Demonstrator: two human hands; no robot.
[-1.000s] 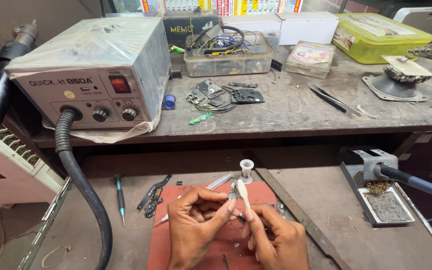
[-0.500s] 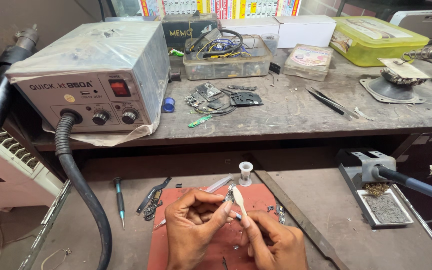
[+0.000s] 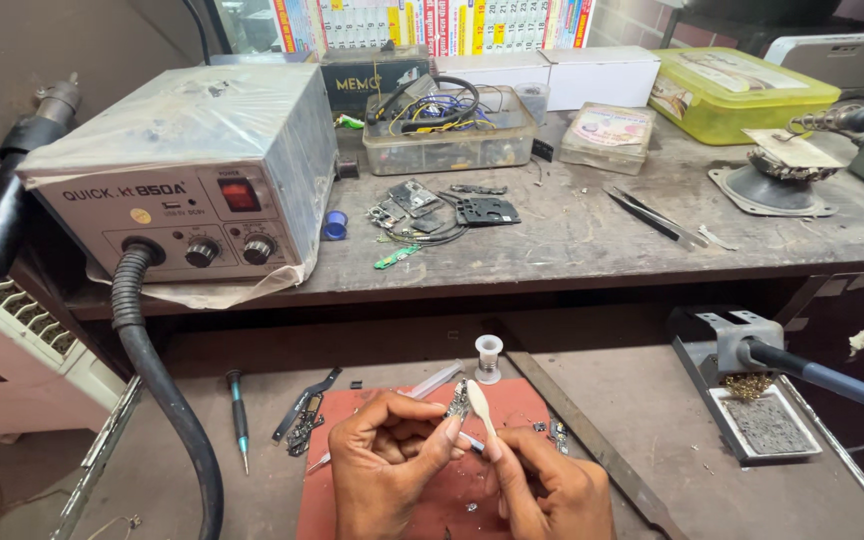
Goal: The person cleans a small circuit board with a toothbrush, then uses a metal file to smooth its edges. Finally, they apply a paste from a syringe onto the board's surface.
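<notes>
We are pinching a small circuit board (image 3: 460,402) in our left hand (image 3: 384,468), thumb and forefinger clamped on its lower edge so it is standing upright over the red work mat (image 3: 522,400). Our right hand (image 3: 550,488) is closing its fingers around the handle of a white brush (image 3: 481,405), whose head is resting against the board's right face. Both hands are meeting at about 6 o'clock in the view, just above the mat.

At 12 o'clock from the hands, right past the mat's far edge, a small white solder spool (image 3: 489,357) is standing. At 9 to 10 o'clock from the hands, loose dark phone parts (image 3: 304,418) are lying beside a blue-handled screwdriver (image 3: 239,418). At 3 o'clock, a soldering iron (image 3: 832,378) is sitting in its stand (image 3: 742,352), with a dark sponge tray (image 3: 767,424) in front of it.

On the upper shelf, at 10 o'clock, we are seeing a grey hot-air rework station (image 3: 192,170) with two knobs, its black hose (image 3: 157,385) curving down past the lower bench. At 12 o'clock on that shelf, scattered circuit boards (image 3: 432,205) are lying before a clear parts box (image 3: 449,130), tweezers (image 3: 647,215) to their right, and a yellow-green lidded box (image 3: 742,92) at 1 o'clock.
</notes>
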